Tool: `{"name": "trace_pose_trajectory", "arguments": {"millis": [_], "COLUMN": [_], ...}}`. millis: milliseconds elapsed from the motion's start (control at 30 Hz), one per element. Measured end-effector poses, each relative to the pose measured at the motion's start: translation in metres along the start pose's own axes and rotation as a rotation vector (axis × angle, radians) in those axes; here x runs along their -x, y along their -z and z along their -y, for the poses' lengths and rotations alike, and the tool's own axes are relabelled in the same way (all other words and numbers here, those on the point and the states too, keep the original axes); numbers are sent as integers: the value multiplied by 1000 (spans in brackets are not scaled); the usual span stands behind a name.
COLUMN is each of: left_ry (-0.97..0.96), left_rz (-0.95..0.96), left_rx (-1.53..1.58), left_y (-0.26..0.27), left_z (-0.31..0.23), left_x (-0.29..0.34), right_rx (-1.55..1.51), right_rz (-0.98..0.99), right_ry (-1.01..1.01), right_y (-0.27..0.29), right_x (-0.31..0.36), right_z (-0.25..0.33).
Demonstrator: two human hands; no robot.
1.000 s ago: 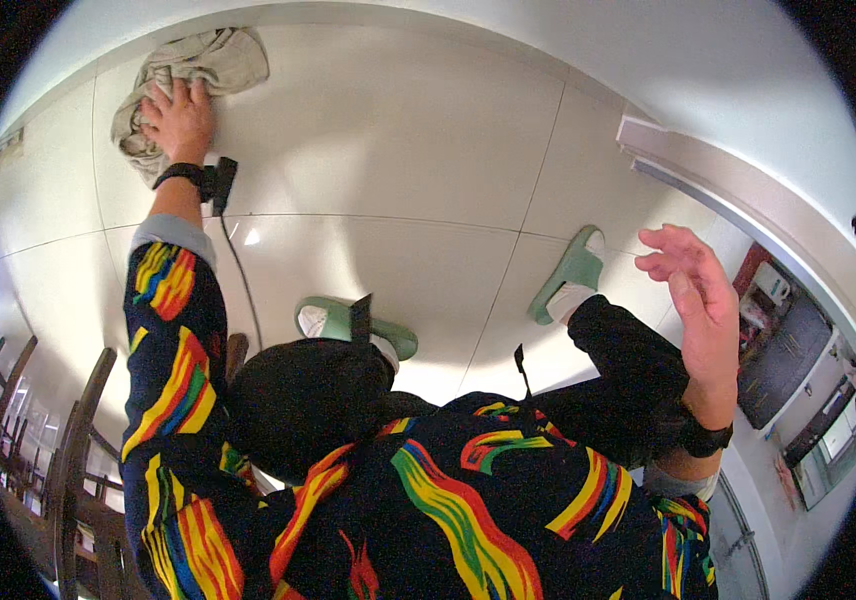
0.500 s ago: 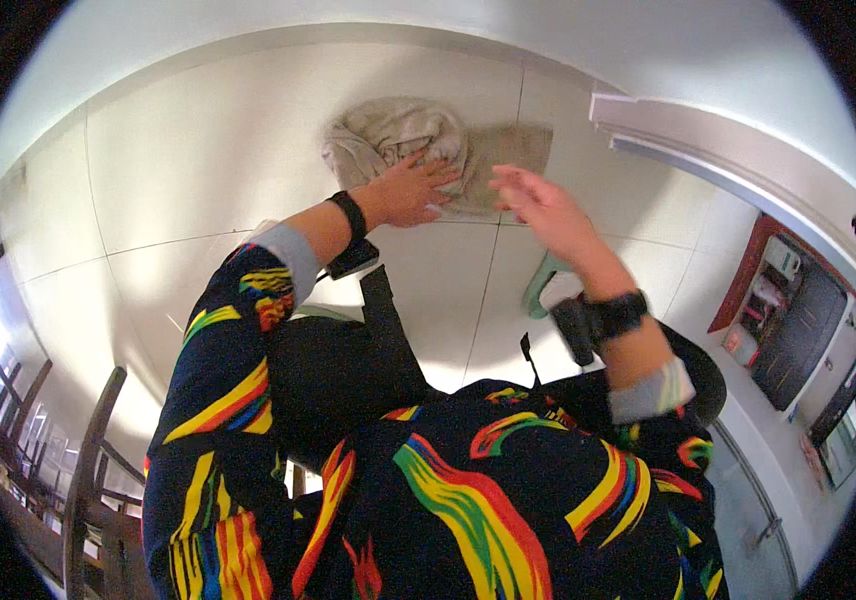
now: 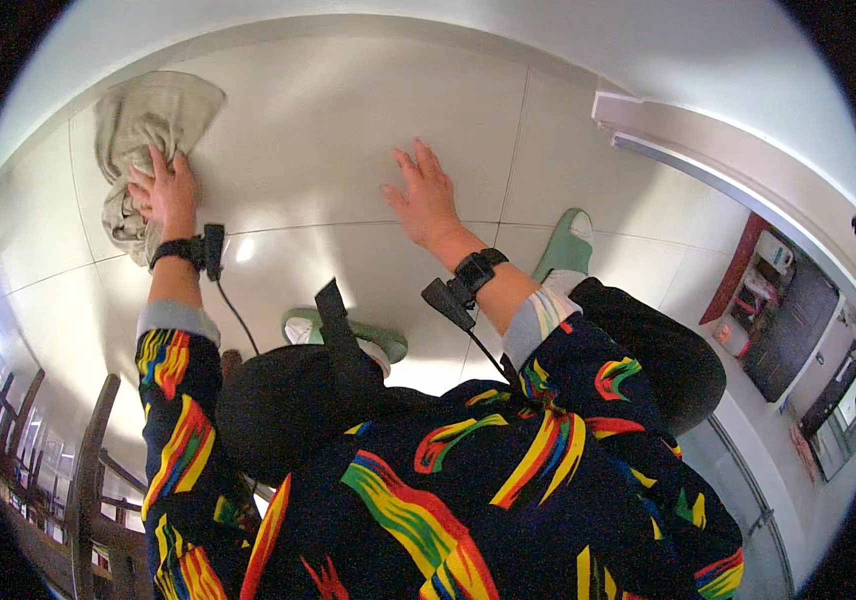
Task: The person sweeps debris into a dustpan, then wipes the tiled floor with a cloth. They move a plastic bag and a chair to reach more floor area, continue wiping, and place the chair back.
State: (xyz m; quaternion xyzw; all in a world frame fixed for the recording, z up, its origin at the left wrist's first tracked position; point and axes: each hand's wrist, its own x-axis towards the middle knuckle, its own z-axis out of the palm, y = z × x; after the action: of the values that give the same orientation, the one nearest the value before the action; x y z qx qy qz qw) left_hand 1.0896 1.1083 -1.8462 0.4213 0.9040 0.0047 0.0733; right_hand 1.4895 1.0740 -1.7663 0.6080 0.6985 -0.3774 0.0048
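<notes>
Head view: our left hand (image 3: 170, 200), fingers spread, lies atop the cloth (image 3: 163, 108) at ten o'clock; our right hand (image 3: 428, 203) splays well apart, at twelve.

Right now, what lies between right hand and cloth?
Head view: floor, then the left hand, fingers spread on the cloth.

Shiny pale tiled floor (image 3: 318, 130), on it a rumpled beige cloth (image 3: 156, 115) at left and two green slippers (image 3: 562, 248).

The left hand (image 3: 168, 195) hides part of the cloth (image 3: 160, 105), a black strap (image 3: 338, 328) part of a green slipper (image 3: 384, 342). The view's edge crops dark furniture (image 3: 86, 480); items (image 3: 760, 290) at right are too small to tell.
</notes>
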Motion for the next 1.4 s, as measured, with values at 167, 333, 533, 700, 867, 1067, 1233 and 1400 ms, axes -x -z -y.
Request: {"name": "trace_pose_trajectory", "arguments": {"millis": [167,333,533,700,867,1067,1233,1400], "left_ry": [-775,-1439,-975,-873,-924,-877,-861,-854], "left_rz": [118,625,228,-8,120,124,79,124], "left_rx": [-96,283,178,79,-73,38,137,56], "left_y": [-25,10,57,61,50,47,49,46], "left_z": [-133,-225,-141,-95,-96,-115,-125,-124], "left_x": [68,159,87,41,54,70,72,72], "right_rx": [-220,-253,160,230,329,297,426,390], "right_rz": [-121,-399,-252,95,-25,-255,124,151], "right_ry": [-119,-47,-91,314,214,-9,191,298], "right_y": [13,24,-3,-33,14,34,-33,-1], "right_x": [21,5,-23,32,-36,-79,49,14], "right_z": [-19,-51,-13,2,-25,-27,-19,-24]}}
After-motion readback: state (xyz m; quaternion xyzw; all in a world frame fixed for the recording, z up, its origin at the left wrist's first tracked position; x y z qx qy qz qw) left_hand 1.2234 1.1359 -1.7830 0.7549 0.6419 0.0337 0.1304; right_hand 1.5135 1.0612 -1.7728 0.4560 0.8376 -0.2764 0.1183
